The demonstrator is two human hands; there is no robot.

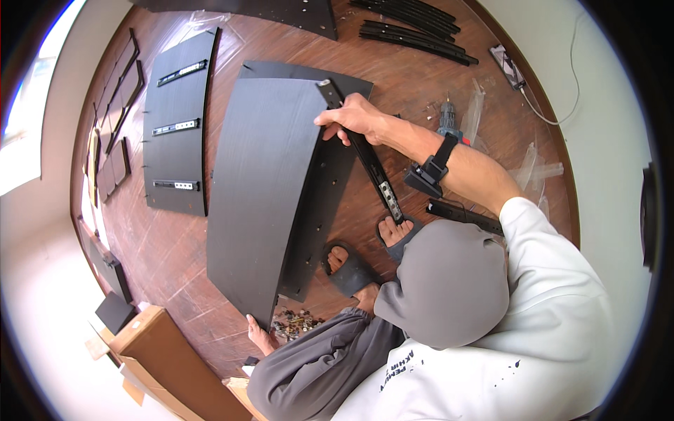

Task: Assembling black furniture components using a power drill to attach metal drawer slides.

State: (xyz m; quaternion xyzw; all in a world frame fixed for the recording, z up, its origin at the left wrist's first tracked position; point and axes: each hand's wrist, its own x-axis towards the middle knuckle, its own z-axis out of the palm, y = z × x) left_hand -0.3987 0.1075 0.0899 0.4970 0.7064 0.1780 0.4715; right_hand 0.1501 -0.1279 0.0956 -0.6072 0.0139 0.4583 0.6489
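Observation:
My right hand (354,116) is closed around a long black drawer slide (368,161), its fingertips also at the upper corner of a dark wood panel (263,154). The slide slants down toward my right foot, with a silver perforated section near its lower end. My left hand (261,337) grips the same panel at its near lower corner; part of that hand is hidden. Tilted, this panel overlaps a second dark panel (319,210) with small holes along it. A pile of small loose hardware (298,324) lies on the floor beside my left hand.
At left lies a dark panel (179,151) with three slides on it. Dark frames (116,105) stand farther left. Black rails (414,28), a power drill (449,118) and plastic wrap (475,105) lie at right. A cardboard box (168,358) stands at lower left.

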